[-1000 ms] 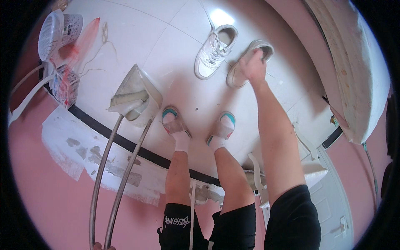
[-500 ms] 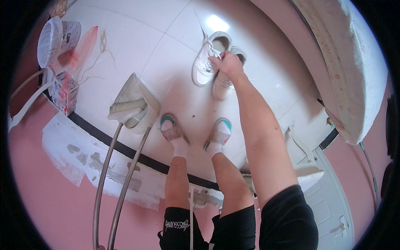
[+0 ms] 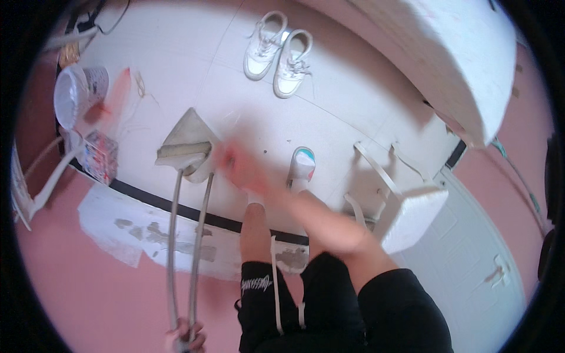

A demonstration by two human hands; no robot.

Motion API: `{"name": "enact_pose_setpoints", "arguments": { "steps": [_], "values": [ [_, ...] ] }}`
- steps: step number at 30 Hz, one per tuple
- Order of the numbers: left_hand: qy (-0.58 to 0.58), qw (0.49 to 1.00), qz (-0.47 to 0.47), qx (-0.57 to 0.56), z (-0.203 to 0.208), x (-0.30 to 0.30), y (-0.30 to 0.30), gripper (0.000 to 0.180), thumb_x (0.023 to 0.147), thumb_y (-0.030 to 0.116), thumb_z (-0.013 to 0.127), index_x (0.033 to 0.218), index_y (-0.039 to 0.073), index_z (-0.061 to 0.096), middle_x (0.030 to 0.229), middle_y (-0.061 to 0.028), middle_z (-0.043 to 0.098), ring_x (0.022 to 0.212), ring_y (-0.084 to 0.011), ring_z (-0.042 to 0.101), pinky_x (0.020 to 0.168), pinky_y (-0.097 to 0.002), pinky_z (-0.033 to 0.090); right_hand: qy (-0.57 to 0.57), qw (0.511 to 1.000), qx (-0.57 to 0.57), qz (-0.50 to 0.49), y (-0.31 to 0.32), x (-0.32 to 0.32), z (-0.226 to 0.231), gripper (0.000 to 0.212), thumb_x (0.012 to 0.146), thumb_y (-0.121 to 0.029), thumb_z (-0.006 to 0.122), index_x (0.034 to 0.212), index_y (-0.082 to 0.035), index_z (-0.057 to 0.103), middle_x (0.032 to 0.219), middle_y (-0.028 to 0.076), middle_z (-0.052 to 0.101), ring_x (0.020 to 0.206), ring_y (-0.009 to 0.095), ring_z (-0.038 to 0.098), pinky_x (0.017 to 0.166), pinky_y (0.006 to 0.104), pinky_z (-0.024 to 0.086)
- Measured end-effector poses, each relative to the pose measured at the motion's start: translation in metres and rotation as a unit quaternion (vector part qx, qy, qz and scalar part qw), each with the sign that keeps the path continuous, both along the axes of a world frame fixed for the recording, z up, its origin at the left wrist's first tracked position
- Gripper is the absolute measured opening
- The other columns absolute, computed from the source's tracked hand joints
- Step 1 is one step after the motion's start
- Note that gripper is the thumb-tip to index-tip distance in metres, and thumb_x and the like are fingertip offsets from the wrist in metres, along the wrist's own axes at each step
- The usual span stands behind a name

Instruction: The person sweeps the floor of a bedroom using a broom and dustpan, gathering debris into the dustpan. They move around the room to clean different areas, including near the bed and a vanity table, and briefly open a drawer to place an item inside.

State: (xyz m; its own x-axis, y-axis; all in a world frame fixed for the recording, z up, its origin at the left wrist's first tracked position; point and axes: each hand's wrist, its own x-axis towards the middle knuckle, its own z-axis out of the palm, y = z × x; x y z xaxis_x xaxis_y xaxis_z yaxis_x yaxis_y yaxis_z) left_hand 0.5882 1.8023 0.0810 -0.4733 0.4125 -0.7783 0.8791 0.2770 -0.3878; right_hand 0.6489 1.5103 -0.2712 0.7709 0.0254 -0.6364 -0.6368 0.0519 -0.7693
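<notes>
The left hand (image 3: 185,336) sits at the lower edge of the view, its fingers wrapped round the tops of two grey poles (image 3: 183,247) that run down to a beige mop head (image 3: 185,147) lying on the white tiled floor (image 3: 194,76); the right hand (image 3: 235,166) sweeps across just beside that mop head, so smeared by motion that I cannot tell whether its fingers are spread or closed, nor whether it touches the cloth. The main risk, as I judge it, is balance; the person bends low with one slippered foot (image 3: 302,165) planted near the mop, and a fast reach on smooth tiles could let the foot or the mop head slide. The two poles are gripped only at their upper ends; a bump from the moving hand could swing them apart or twist them loose. A pair of white sneakers (image 3: 278,54) stands well apart, farther up the floor; a white bucket (image 3: 76,94) and a small patterned box (image 3: 99,156) lie to the left, near enough that a wide swing of the poles could knock them over.
</notes>
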Motion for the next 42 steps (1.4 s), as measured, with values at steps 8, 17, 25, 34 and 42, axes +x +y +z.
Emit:
{"name": "enact_pose_setpoints", "arguments": {
  "steps": [8, 17, 25, 34, 42],
  "values": [
    [-0.325, 0.926, -0.112, -0.154, 0.01, -0.023, -0.1, 0.026, 0.094, 0.037, 0.056, 0.095, 0.011, 0.058, 0.08, 0.0015, 0.055, 0.068, -0.0099, 0.053, 0.056, -0.0252, 0.043, 0.079, 0.967, 0.235, 0.063, 0.072, -0.121, 0.346, 0.086, 0.093, -0.044, 0.058, 0.15, -0.002, 0.01, 0.097, 0.013, 0.06, 0.074, 0.02, 0.062, 0.055, 0.03, 0.049],
    [-0.323, 0.883, -0.225, -0.256, 0.017, -0.007, -0.094, 0.056, 0.09, 0.058, 0.055, 0.102, 0.004, 0.063, 0.092, -0.0093, 0.062, 0.081, -0.0156, 0.058, 0.066, -0.0297, 0.047, 0.257, 0.914, 0.313, -0.038, 0.073, -0.11, 0.434, 0.043, 0.091, -0.024, 0.064, 0.122, -0.004, 0.041, 0.093, 0.006, 0.055, 0.07, 0.016, 0.062, 0.059, 0.0341, 0.057],
    [-0.342, 0.841, -0.245, -0.341, 0.013, -0.013, 0.031, 0.059, 0.085, 0.064, 0.059, 0.102, 0.008, 0.057, 0.076, 0.0033, 0.046, 0.06, -0.0068, 0.045, 0.045, -0.0221, 0.035, 0.248, 0.826, 0.478, -0.167, 0.024, -0.09, 0.435, 0.012, 0.097, -0.015, 0.054, 0.101, -0.006, 0.048, 0.077, -0.001, 0.051, 0.058, 0.006, 0.05, 0.048, 0.021, 0.045],
    [-0.429, 0.836, -0.195, -0.279, 0.026, -0.036, 0.105, 0.053, 0.085, 0.029, 0.067, 0.126, 0.007, 0.043, 0.101, -0.0055, 0.061, 0.075, -0.0161, 0.065, 0.051, -0.0286, 0.042, 0.295, 0.888, 0.35, -0.032, 0.014, -0.01, 0.46, 0.019, 0.1, -0.025, 0.053, 0.089, -0.01, 0.047, 0.074, -0.004, 0.048, 0.055, 0.004, 0.045, 0.048, 0.0208, 0.041],
    [-0.423, 0.851, -0.308, -0.047, -0.01, -0.012, 0.093, 0.055, 0.086, 0.038, 0.061, 0.125, 0.001, 0.049, 0.107, -0.0203, 0.064, 0.086, -0.0346, 0.068, 0.07, -0.0449, 0.05, 0.239, 0.947, 0.16, 0.14, 0.057, 0.18, 0.443, 0.013, 0.095, -0.02, 0.059, 0.096, -0.008, 0.054, 0.075, -0.002, 0.054, 0.056, 0.006, 0.048, 0.047, 0.0232, 0.043]
  ]
}}
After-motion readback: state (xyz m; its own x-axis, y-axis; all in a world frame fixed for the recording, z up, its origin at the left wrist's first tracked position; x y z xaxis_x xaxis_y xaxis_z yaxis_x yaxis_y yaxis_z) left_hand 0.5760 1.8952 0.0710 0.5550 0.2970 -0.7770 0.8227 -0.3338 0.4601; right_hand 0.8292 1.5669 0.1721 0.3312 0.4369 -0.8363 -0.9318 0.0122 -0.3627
